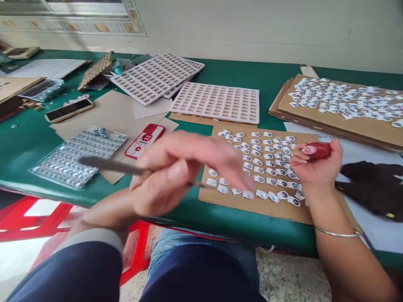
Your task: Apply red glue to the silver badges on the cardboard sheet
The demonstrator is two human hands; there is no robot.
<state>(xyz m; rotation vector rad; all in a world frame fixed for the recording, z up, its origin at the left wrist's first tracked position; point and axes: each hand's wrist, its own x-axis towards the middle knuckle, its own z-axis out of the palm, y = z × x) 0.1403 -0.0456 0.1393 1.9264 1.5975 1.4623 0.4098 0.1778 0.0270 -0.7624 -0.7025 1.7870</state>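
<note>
Left hand (170,176) grips a thin tool (107,165), wide end leftward; right hand (316,168), a crosswise red object (321,150).

The left hand (166,180) and its tool (108,165) are blurred; glare is cast along the table's (19,167) front edge at left; the wall (267,33) is softly lit.
</note>
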